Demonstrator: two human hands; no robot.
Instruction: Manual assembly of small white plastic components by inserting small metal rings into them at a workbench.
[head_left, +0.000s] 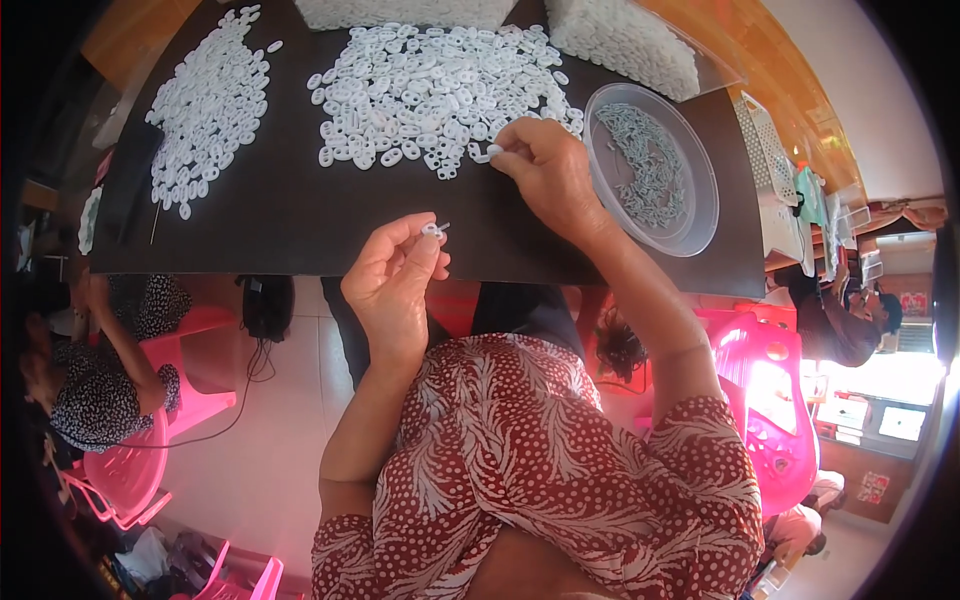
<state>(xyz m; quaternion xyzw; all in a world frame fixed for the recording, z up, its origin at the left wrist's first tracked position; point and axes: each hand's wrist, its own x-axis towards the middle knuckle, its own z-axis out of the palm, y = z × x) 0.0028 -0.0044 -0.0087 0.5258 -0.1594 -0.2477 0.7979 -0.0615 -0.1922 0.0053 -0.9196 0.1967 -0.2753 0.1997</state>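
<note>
Well, from the head view, looking down on the wearer at a dark table (280, 220): two bare hands at work, apart from each other. The left hand (395, 270) is raised near the table's front edge, thumb and fingertips pressed together on a small white link (431, 230); a short grey pin (444, 227) sticks out beside it (whether it passes through the link, I can't tell from where I stand). The right hand (548, 178) reaches farther in, thumb and forefinger pinched on another white piece (493, 151), at the near right edge of the central heap (430, 90) of white oval links.

Around them: a second heap (215, 110) of similar links lies to the left, well apart from the central one. Just right of the central heap, a round clear tub (702, 190) holds many small grey pins (650, 170). A clear box (625, 45) packed with white pieces stands at the far right.

Wearer's shirt (560, 460): red, pale leaf and dot print. On the left sits another person (100, 395) in speckled black and white; a pink chair (770, 400) stands at right.
</note>
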